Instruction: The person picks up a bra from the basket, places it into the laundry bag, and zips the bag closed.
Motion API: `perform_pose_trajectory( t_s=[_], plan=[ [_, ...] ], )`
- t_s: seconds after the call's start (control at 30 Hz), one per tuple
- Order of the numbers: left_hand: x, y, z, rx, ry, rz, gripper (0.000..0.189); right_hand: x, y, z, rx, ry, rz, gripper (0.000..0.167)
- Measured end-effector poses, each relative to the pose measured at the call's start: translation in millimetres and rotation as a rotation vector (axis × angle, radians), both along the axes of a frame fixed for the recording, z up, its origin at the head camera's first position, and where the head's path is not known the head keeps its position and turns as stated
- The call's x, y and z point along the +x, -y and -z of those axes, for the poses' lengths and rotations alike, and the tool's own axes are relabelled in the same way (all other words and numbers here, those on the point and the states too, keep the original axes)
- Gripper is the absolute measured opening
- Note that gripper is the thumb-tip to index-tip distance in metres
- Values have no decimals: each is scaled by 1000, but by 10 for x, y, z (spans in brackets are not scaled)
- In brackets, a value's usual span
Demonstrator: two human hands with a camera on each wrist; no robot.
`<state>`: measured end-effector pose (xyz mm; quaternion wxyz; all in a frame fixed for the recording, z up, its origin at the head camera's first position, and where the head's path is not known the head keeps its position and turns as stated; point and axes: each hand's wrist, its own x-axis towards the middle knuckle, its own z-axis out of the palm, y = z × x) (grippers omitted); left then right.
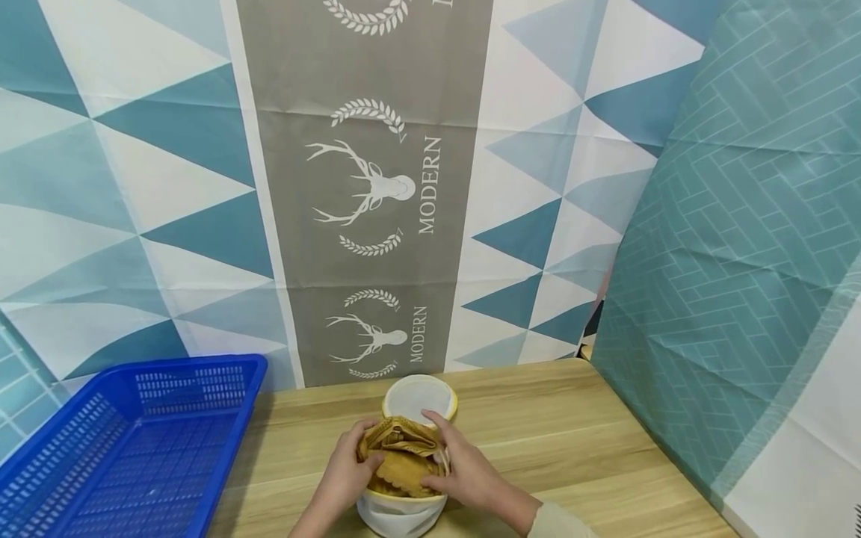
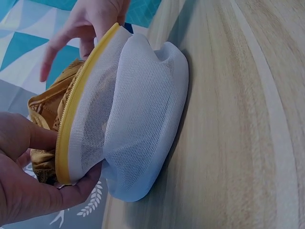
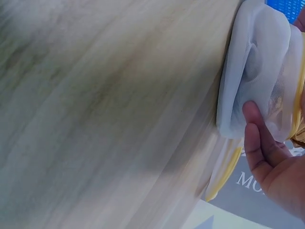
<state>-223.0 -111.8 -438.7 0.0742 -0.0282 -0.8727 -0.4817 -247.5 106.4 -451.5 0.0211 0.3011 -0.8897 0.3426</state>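
A white mesh laundry bag (image 1: 401, 515) with a yellow zip rim stands unzipped on the wooden table, its round lid (image 1: 420, 397) folded back behind it. A mustard-coloured garment with scalloped edges (image 1: 403, 473) fills the opening and bulges above the rim. My left hand (image 1: 347, 467) grips the bag's left side, thumb over the rim by the garment; in the left wrist view its fingers (image 2: 83, 183) press the mesh outside. My right hand (image 1: 471, 467) holds the opposite side, thumb at the garment; the right wrist view shows curled fingers (image 3: 257, 138) against the mesh.
A blue perforated plastic basket (image 1: 168, 478) stands at the left of the table. Patterned cloth (image 1: 363, 261) with deer heads and triangles hangs behind the wooden table (image 1: 558, 441). A teal sheet (image 1: 726, 246) hangs along the right edge.
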Motion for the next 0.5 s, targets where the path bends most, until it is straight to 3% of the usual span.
perform_pose_trajectory(
  t_s=[0.37,0.5],
  plan=[
    [16,-20,-14,22,-40,33,29,-65,-28,-45,50,88,-43,48],
    [5,-29,-29,55,0,45,25,-65,-28,-60,57,97,-55,41]
  ],
)
